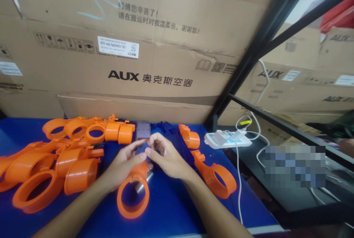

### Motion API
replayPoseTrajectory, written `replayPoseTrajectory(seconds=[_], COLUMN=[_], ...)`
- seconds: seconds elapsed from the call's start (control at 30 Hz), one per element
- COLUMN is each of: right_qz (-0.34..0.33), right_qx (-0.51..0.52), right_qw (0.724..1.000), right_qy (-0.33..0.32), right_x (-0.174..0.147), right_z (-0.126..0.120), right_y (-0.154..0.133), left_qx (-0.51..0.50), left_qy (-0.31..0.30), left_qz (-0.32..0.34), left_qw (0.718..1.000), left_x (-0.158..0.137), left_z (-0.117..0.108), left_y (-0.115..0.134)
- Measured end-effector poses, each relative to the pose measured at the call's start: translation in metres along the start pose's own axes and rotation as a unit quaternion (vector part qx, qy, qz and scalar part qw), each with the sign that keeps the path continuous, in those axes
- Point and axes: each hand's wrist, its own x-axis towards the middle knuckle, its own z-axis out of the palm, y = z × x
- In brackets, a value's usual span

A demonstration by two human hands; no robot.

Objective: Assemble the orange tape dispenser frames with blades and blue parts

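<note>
My left hand [125, 161] is closed around the upper end of an orange plastic ring-shaped part [139, 171], whose open ring hangs toward me. A small dark-blue piece [141, 149] lies against that upper end, between both hands. The fingertips of my right hand [167, 157] pinch the blue piece from the other side. My fingers partly hide where the blue piece and the orange part meet. Just behind the ring, a short silvery bar [144, 183] rests on the blue table [171, 208].
Many similar orange parts [80, 175] crowd the left; two more orange parts [221, 181] lie at right. A phone [143, 129] and dark-blue pieces [166, 126] are behind my hands. A white power strip [228, 139] with cables sits by the black frame [249, 61]. Cardboard boxes [166, 46] stand behind.
</note>
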Motion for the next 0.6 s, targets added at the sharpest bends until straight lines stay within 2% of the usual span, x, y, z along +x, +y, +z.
replayPoseTrajectory(seconds=[0.17,0.27,0.33,0.4,0.47,0.53,0.6], right_qz=[-0.021,-0.042,-0.036,-0.010,0.019,0.046,0.068], right_qx=[-0.050,-0.179,-0.334,-0.471,-0.564,-0.613,-0.634], right_qw=[0.998,0.975,0.922,0.859,0.804,0.766,0.746], right_qy=[0.037,0.122,0.193,0.200,0.190,0.188,0.189], right_x=[0.002,0.003,0.002,0.002,0.001,0.001,0.002], right_z=[0.000,-0.012,-0.025,-0.036,-0.044,-0.046,-0.044], right_y=[0.000,0.001,0.003,0.007,0.013,0.018,0.022], left_qx=[-0.034,-0.070,-0.091,-0.104,-0.117,-0.130,-0.138], left_qy=[0.000,0.031,0.041,0.025,0.013,0.028,0.047], left_qz=[-0.035,-0.025,-0.033,-0.064,-0.085,-0.074,-0.057], left_qw=[0.999,0.997,0.994,0.992,0.989,0.988,0.988], left_x=[0.002,0.003,0.003,0.002,0.000,0.000,-0.001], left_z=[-0.001,-0.001,-0.002,-0.005,-0.007,-0.005,-0.001], left_y=[-0.004,-0.002,0.001,0.005,0.007,0.008,0.008])
